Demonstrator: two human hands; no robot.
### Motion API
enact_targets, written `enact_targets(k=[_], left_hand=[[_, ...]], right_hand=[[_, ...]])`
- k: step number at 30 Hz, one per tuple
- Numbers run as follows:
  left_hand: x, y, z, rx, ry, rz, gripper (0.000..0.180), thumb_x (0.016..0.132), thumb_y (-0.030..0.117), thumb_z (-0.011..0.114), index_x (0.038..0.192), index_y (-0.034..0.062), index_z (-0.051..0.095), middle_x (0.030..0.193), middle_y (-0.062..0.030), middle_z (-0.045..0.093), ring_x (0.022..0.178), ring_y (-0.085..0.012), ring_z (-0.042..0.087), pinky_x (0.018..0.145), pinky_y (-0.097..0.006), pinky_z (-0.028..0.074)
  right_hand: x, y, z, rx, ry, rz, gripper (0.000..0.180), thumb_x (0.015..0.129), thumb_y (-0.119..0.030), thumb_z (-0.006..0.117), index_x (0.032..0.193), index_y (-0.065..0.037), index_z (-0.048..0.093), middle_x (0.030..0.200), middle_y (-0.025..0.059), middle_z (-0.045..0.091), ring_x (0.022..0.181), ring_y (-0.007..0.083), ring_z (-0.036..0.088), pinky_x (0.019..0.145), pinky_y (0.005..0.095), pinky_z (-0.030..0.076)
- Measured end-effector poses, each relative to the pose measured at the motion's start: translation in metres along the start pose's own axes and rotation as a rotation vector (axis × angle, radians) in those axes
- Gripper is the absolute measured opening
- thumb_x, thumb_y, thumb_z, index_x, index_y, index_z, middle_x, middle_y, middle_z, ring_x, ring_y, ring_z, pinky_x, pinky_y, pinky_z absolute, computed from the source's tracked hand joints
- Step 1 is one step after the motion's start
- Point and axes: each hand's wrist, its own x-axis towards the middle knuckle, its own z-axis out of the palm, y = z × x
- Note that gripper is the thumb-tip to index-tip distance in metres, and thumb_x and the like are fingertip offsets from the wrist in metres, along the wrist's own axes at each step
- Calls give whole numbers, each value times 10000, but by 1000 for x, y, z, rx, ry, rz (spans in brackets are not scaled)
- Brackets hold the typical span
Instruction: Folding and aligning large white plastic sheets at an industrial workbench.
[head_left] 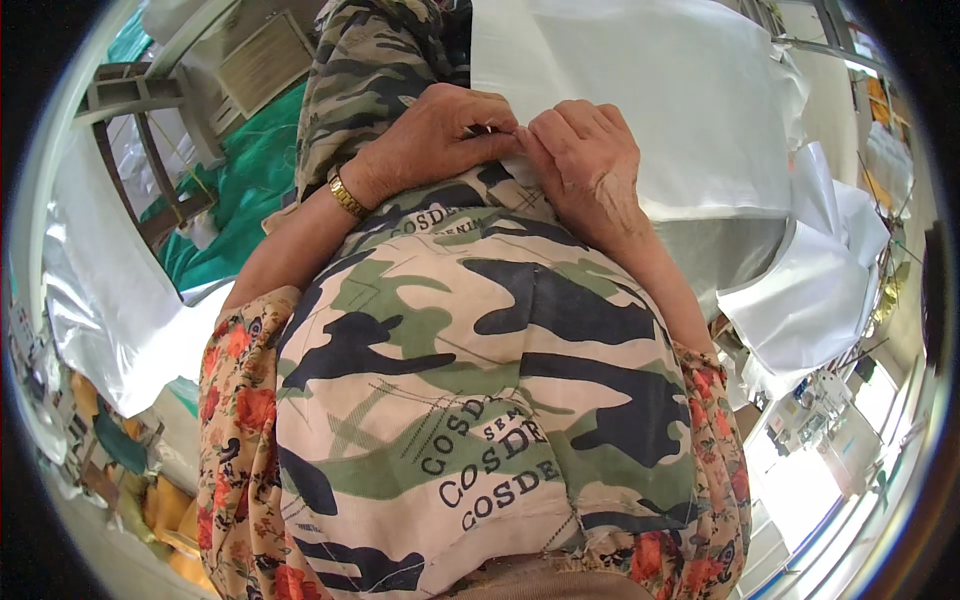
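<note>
My left hand [440, 135], with a gold-coloured watch [348, 194] on its wrist, is closed in a pinch over my lap. My right hand [590, 160] is closed too, its thumb and forefinger meeting the left fingertips. Whatever the fingers hold between them is too small or hidden to make out. Both hands are at the left edge of a smooth white sheet [640, 80], which spreads away to the right. Beneath the wrists lies the camouflage-patterned apron [600, 330] I wear, over flowered sleeves [240, 400].
Crumpled white sheeting [820, 290] hangs down on the right. On the left, a green cloth [240, 190] covers part of the floor beside a dark wooden frame [130, 150]. Shiny translucent plastic [100, 300] drapes nearer on that side, with yellow-orange material [170, 510] below it.
</note>
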Motion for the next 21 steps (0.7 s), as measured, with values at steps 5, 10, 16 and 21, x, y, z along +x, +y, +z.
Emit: enact_targets(k=[5, 10, 16, 21], left_hand=[[0, 0, 3, 71, 16, 31, 132, 833, 154, 701, 822, 30, 656, 721, -122, 610, 645, -288, 598, 577, -333, 478], [0, 0, 7, 183, 29, 112, 131, 836, 165, 696, 802, 44, 660, 718, -105, 621, 656, -278, 615, 578, -337, 487], [-4, 0, 9, 153, 122, 92, 143, 847, 178, 693, 808, 43, 667, 742, -108, 640, 661, -275, 621, 582, -323, 491], [-3, 1, 7, 52, 123, 10, 159, 859, 181, 691, 821, 30, 661, 721, -119, 628, 644, -274, 618, 575, -309, 480]], right_hand=[[-10, 1, 19, 341, 37, 386, 220, 835, -194, 633, 708, -36, 547, 601, 145, 527, 566, 324, 542, 570, 423, 423], [-13, -1, 18, 519, 4, 639, 255, 868, -199, 574, 713, 1, 545, 588, 176, 527, 559, 357, 555, 541, 411, 422], [-63, 63, 17, 79, 138, 675, 310, 901, -217, 577, 701, -6, 470, 574, 103, 388, 546, 152, 360, 516, 326, 365], [-147, 141, -12, -143, -17, 904, 319, 914, -281, 561, 729, -22, 539, 603, 137, 513, 562, 246, 492, 575, 394, 419]])
